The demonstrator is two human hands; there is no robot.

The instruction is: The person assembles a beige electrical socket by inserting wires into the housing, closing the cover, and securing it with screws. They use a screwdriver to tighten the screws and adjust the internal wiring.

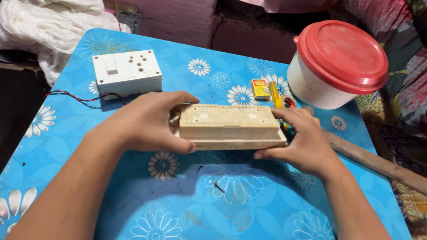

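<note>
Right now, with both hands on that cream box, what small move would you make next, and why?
Probably set the cream box flat on the blue table and ease one grip. The left hand and right hand clasp its two ends just above the top, so neither is free for the small screw lying loose in front.

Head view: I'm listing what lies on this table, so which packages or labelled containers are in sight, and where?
Small box: yellow with a red patch, flat on the blue floral table, behind the hands.
Tub: round, white, red lid, far right corner of the table.
No signs or screens.
</note>
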